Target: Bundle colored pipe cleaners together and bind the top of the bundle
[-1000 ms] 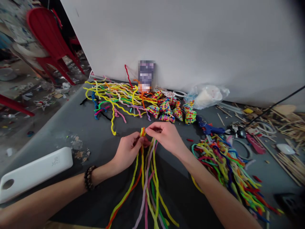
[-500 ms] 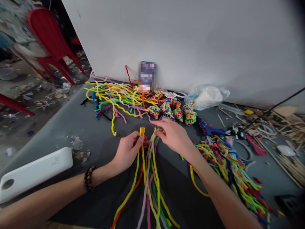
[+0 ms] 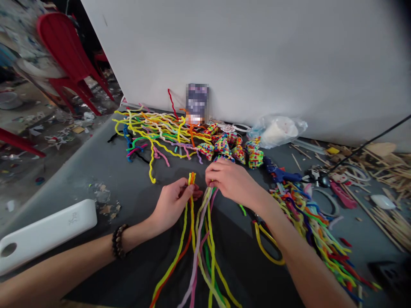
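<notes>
My left hand (image 3: pixel 175 199) pinches the top ends of a few yellow and orange pipe cleaners (image 3: pixel 192 177), whose tails hang down toward the near edge. Close beside it on the right, my right hand (image 3: pixel 226 179) has its fingers closed on the upper ends of a second bunch of pipe cleaners (image 3: pixel 201 226) in lilac, yellow, pink and green. Its fingertips hide the very tops of that bunch. Beyond both hands lies a spread of loose, mostly yellow pipe cleaners (image 3: pixel 157 126). Several woven multicoloured pieces (image 3: pixel 222 144) sit just behind my right hand.
A white power bank (image 3: pixel 51 233) lies at the left. To the right are a heap of pipe cleaners (image 3: pixel 308 226), a yellow-handled tool (image 3: pixel 268 246) under my forearm, a blue glue gun (image 3: pixel 284 173), a tape ring (image 3: pixel 327 203) and wooden sticks (image 3: pixel 385 214). A white panel (image 3: pixel 244 55) stands behind.
My right hand's extended index finger has drawn in, and its fingers have closed over the tops of the lilac and yellow bunch. My left hand keeps its pinch almost unmoved.
</notes>
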Tool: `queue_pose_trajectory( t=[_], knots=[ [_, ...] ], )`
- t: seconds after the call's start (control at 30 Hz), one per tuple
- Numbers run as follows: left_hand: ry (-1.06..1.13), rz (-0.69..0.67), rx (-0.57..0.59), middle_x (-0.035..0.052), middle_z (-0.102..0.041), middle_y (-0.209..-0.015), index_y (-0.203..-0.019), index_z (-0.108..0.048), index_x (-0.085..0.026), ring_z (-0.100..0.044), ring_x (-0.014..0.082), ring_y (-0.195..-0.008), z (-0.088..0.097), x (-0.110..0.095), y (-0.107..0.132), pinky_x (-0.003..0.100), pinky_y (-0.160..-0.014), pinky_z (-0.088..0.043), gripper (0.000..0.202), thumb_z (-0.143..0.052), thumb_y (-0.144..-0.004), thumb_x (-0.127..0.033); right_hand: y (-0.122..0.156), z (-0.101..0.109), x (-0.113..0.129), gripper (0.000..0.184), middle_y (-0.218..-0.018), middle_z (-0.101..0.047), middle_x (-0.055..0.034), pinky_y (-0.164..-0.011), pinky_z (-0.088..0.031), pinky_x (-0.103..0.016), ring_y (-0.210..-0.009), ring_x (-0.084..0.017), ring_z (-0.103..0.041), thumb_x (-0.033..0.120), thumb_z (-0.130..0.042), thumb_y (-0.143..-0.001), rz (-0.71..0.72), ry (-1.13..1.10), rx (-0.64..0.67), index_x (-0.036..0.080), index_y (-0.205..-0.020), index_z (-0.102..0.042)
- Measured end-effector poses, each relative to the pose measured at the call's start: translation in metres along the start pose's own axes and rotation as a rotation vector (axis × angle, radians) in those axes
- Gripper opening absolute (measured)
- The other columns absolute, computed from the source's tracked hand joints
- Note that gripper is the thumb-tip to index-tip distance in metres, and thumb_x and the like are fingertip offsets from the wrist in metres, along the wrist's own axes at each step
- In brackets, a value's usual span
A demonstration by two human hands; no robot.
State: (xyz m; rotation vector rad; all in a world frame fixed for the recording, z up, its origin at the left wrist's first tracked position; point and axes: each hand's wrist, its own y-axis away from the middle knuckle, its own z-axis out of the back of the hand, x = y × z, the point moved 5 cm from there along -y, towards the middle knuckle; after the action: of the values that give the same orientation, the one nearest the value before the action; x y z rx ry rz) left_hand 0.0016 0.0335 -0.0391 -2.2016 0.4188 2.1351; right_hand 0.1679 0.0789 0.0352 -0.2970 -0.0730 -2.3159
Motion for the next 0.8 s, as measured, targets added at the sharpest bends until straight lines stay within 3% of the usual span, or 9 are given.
queue_pose_trajectory(
  t=[0.17, 0.33, 0.5, 0.63, 0.73, 0.8],
  knots=[
    [0.045, 0.024, 0.124, 0.0051, -0.079, -0.09, -0.095, -0.066, -0.019, -0.076, 0.0213, -0.084, -0.003, 0.001, -0.002, 0.032, -0.082, -0.06, 0.035, -0.064, -0.096, -0.054, 0.004, 0.005, -0.006, 0.02, -0.084, -0.073, 0.0005, -0.09, -0.034, -0.035, -0.091, -0.021, -0.06, 0.007, -0.062, -0.096, 0.046, 0.043, 0.083, 0.023, -0.085, -0.07],
    [0.004, 0.014, 0.187, 0.0039, -0.075, -0.075, -0.098, -0.066, -0.017, -0.068, 0.0148, -0.068, -0.004, -0.002, -0.004, 0.024, -0.069, -0.052, 0.036, -0.058, -0.101, -0.052, 0.014, 0.015, -0.017, 0.031, -0.09, -0.075, 0.0028, -0.09, -0.03, -0.035, -0.095, -0.019, -0.063, 0.001, -0.061, -0.093, 0.013, 0.002, 0.111, 0.027, -0.091, -0.077],
    [0.028, -0.002, 0.128, -0.0052, -0.058, -0.059, -0.1, -0.063, -0.018, -0.055, 0.0095, -0.05, -0.002, 0.0, -0.005, 0.02, -0.052, -0.043, 0.034, -0.055, -0.102, -0.05, 0.017, 0.023, -0.017, 0.039, -0.091, -0.074, 0.0013, -0.093, -0.03, -0.038, -0.098, -0.02, -0.061, -0.008, -0.058, -0.085, 0.018, 0.088, 0.041, 0.026, -0.078, -0.075],
    [0.189, 0.031, 0.068, -0.0055, -0.058, -0.062, -0.099, -0.057, -0.019, -0.065, 0.0126, -0.055, -0.001, 0.002, -0.007, 0.022, -0.054, -0.053, 0.034, -0.061, -0.098, -0.053, 0.015, 0.031, -0.013, 0.032, -0.114, -0.071, -0.0031, -0.094, -0.03, -0.04, -0.113, -0.026, -0.054, 0.0, -0.063, -0.089, 0.0, 0.157, -0.146, 0.027, -0.078, -0.076],
    [0.273, 0.059, 0.037, -0.0041, -0.063, -0.07, -0.099, -0.052, -0.021, -0.07, 0.0148, -0.058, 0.0, 0.002, -0.008, 0.024, -0.055, -0.058, 0.037, -0.063, -0.095, -0.056, 0.013, 0.027, -0.01, 0.03, -0.096, -0.071, -0.0019, -0.087, -0.034, -0.037, -0.093, -0.021, -0.058, 0.003, -0.061, -0.091, 0.024, 0.189, -0.123, 0.027, -0.086, -0.078],
    [0.269, 0.08, 0.016, -0.0057, -0.062, -0.071, -0.1, -0.05, -0.022, -0.067, 0.0131, -0.05, 0.001, 0.001, -0.007, 0.021, -0.044, -0.054, 0.039, -0.063, -0.094, -0.058, 0.012, 0.026, -0.01, 0.027, -0.087, -0.072, 0.0002, -0.085, -0.036, -0.036, -0.084, -0.019, -0.06, 0.007, -0.059, -0.093, 0.038, 0.203, -0.092, 0.027, -0.09, -0.077]
  ],
)
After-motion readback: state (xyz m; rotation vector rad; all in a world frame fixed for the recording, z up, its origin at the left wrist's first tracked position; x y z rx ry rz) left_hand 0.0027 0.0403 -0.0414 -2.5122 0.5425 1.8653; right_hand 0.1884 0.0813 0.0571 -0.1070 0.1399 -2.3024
